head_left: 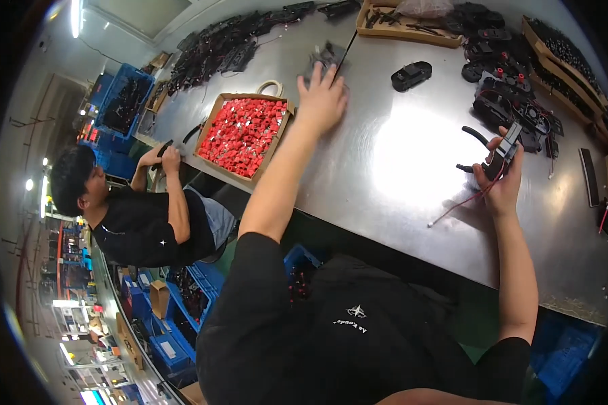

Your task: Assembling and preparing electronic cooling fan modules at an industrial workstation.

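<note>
My left hand reaches to the far side of the metal table, fingers spread. A blurred black plastic part lies right at its fingertips; whether they touch it I cannot tell. On the right, my right hand is closed round a small silver-and-black part with thin red wires trailing down to the left. Two curved black handles, apparently of pliers, stick out from the same hand; their jaws are hidden. A black car-shaped shell lies between my hands, touched by neither.
A cardboard box of red parts stands left, beside a tape roll. Black parts pile at the far left, more assemblies at the right. A shallow cardboard tray sits at the back. A co-worker works at left.
</note>
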